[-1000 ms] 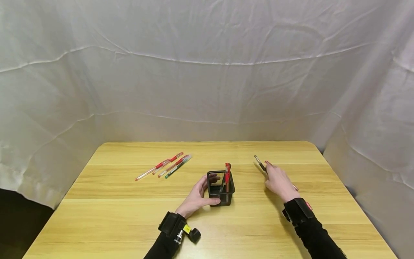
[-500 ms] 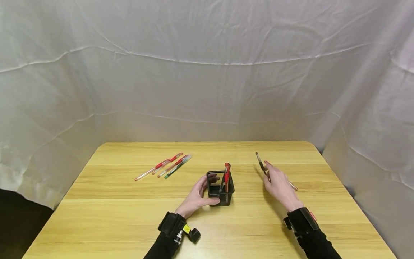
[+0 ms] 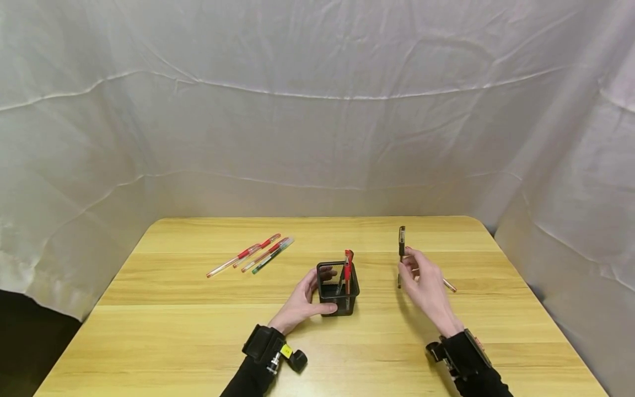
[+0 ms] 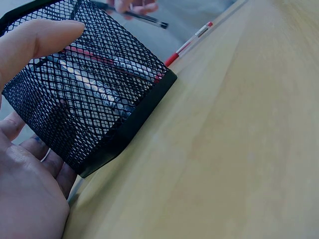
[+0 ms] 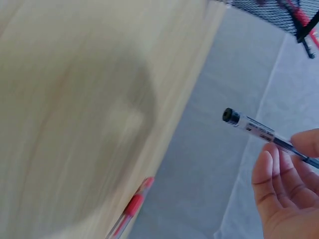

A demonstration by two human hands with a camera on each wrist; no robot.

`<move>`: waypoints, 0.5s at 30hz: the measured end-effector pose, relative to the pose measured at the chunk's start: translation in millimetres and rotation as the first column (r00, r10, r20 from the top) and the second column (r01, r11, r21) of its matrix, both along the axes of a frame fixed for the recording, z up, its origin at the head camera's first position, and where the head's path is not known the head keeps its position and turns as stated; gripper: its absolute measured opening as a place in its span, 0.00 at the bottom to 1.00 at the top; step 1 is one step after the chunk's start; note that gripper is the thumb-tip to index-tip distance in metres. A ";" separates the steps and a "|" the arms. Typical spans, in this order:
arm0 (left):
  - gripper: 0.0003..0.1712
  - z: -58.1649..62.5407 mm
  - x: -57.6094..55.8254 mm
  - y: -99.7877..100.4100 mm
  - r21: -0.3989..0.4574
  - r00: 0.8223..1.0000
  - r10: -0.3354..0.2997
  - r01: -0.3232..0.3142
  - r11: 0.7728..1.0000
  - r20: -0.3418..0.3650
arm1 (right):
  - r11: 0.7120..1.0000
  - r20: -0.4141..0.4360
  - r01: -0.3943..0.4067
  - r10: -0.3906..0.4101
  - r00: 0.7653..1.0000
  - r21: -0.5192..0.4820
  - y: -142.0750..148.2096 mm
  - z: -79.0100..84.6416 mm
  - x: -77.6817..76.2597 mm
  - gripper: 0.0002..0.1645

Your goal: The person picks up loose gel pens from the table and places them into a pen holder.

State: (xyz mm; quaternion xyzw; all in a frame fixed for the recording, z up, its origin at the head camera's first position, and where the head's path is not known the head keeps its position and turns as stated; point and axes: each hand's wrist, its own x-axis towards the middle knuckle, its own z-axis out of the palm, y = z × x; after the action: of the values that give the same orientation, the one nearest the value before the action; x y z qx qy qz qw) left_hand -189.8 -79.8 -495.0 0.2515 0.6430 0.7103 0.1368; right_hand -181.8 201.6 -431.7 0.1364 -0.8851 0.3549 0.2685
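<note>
Right of mesh cup (image 3: 343,306): right grip (image 3: 425,282) pinches black pen (image 3: 402,241); left grip (image 3: 300,302) holds cup. We judge: if pinch slips, pen could swivel or drop beside cup.

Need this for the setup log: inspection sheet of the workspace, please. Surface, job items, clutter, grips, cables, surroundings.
Surface: wood-grain table, loose pens lying on it.
Job items: black mesh pen holder with a red pen and a dark pen leaning inside; three loose red pens and a green-ended pen to its left; a red-ended pen at right, partly hidden; black pen held near upright.
Clutter: nothing seen.
Grips: the person's left grip holds the pen holder; right grip pinches the black pen.
Cables: nothing seen.
Surroundings: pale curtain behind and at both sides; dark area at lower left.
</note>
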 end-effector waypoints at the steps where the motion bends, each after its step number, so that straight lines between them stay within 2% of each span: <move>1: 0.46 0.0 -0.2 0.1 0.000 1.000 0.001 -0.001 1.000 0.003 | 1.000 -0.019 -0.006 0.006 1.000 -0.015 -1.6 1.1 1.0 0.18; 3: 0.46 -0.2 -0.5 0.2 -0.003 1.000 0.002 -0.002 1.000 0.008 | 0.998 -0.051 -0.024 0.022 0.998 -0.050 -5.0 3.0 2.8 0.17; 7: 0.47 -0.8 -0.7 0.4 -0.014 1.000 0.007 -0.007 1.000 0.009 | 0.986 -0.119 -0.081 0.064 0.991 -0.148 8.7 -45.9 -22.8 0.19; 10: 0.47 -1.4 -1.0 0.3 -0.018 1.000 0.004 -0.004 1.000 0.008 | 0.948 -0.177 -0.184 0.140 0.974 -0.260 16.9 -80.8 -41.9 0.23; 12: 0.47 -1.2 -1.0 0.4 -0.019 1.000 0.002 -0.002 1.000 0.006 | 0.910 -0.206 -0.262 0.203 0.957 -0.320 10.9 -76.5 -39.8 0.22; 13: 0.47 -1.0 -0.9 0.3 -0.020 1.000 0.001 -0.001 1.000 0.011 | 0.879 -0.223 -0.320 0.252 0.942 -0.354 5.6 -65.0 -33.0 0.21; 15: 0.47 0.3 -0.4 0.5 -0.020 1.000 0.000 0.000 1.000 0.013 | 0.845 -0.242 -0.374 0.299 0.923 -0.382 1.4 -62.2 -32.0 0.20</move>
State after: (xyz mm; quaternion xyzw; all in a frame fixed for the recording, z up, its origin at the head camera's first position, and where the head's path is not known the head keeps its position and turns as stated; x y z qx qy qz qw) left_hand -190.2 -79.3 -494.7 0.2457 0.6491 0.7055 0.1435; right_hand -213.7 203.0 -494.0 0.2591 -0.7227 0.5658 0.3008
